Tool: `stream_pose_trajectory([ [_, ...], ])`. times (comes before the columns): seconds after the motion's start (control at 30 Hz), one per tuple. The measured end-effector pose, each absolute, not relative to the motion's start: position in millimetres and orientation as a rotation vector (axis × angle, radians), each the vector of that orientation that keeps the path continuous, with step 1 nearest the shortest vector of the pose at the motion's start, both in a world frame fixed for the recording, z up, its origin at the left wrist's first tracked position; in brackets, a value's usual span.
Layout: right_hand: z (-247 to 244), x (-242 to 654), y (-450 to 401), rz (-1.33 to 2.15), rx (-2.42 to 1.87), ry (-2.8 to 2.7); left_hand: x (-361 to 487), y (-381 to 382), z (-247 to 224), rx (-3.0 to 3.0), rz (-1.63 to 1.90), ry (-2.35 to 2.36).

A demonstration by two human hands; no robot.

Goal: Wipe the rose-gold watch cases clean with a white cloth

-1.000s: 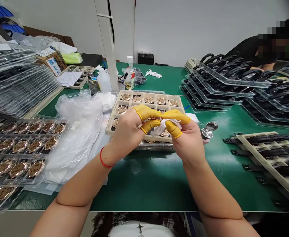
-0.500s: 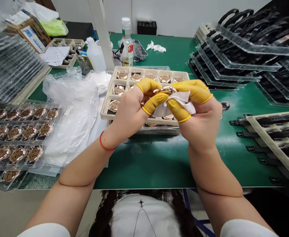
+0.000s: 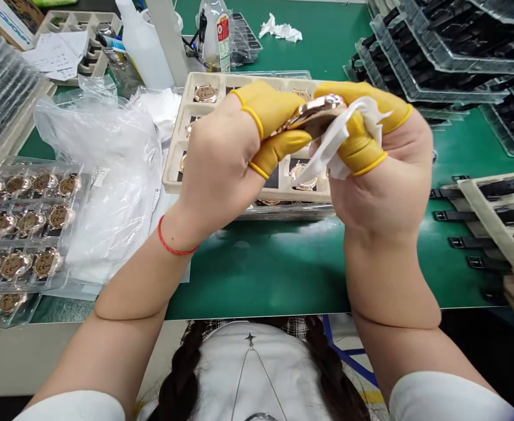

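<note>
Hands together above bench, left hand point(image 3: 215, 169) pinching rose-gold round watch case point(image 3: 313, 113) at edge between yellow rubber finger cots point(image 3: 269, 108); right hand point(image 3: 382, 169) clamps crumpled white cloth point(image 3: 342, 137) against same case, cloth lying between fingers and metal. Beige compartment tray point(image 3: 173, 169) below keeps further rose-gold cases apart, one per cell. Clear plastic tray point(image 3: 52, 286) of cases sits left, on green bench mat point(image 3: 257, 275).
</note>
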State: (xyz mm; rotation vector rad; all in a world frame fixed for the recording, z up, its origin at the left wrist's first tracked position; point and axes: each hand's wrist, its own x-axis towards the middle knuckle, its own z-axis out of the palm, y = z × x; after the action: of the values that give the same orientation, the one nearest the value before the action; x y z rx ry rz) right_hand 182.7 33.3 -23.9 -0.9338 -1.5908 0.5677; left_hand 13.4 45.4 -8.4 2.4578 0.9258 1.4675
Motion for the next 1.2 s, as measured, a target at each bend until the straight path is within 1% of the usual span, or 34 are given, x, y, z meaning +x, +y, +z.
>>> stream_pose_trajectory([
  [0.1,-27.5,176.4,32.3,0.541,-0.896,-1.523,17.0,44.5,-13.6,2.484,1.449,1.04],
  [0.23,-27.7,173.3,31.3,0.541,-0.779,-1.414,20.9,45.5,-18.4,2.538,1.322,1.094],
  [0.43,-22.4,188.2,40.1,0.747,-0.965,-1.492,22.5,44.4,-20.9,2.575,1.126,1.141],
  [0.57,-3.2,197.5,29.5,0.569,-0.831,-1.428,20.8,42.6,-18.5,2.421,1.156,1.13],
  [0.67,10.0,199.4,19.5,0.483,-0.886,-1.728,22.1,42.1,-17.5,2.457,1.165,1.149],
  [0.77,10.7,195.8,17.5,0.294,-0.97,-1.949,28.6,39.3,-20.4,2.348,1.219,1.166],
  [0.87,3.5,187.3,17.7,0.135,-0.99,-1.805,35.7,34.8,-24.9,2.152,1.227,1.07],
  [0.97,-3.0,177.4,15.7,0.102,-0.96,-1.639,36.7,32.6,-26.2,2.161,1.257,0.982],
  [1.07,-7.5,172.4,19.0,0.216,-0.96,-1.5,32.3,34.7,-21.5,2.332,1.324,1.052],
  [1.13,-10.5,174.5,26.9,0.408,-0.953,-1.489,29.2,37.4,-17.0,2.444,1.315,1.144],
  [1.2,-12.9,181.1,37.3,0.6,-0.983,-1.53,27.1,40.2,-13.9,2.521,1.288,1.138],
])
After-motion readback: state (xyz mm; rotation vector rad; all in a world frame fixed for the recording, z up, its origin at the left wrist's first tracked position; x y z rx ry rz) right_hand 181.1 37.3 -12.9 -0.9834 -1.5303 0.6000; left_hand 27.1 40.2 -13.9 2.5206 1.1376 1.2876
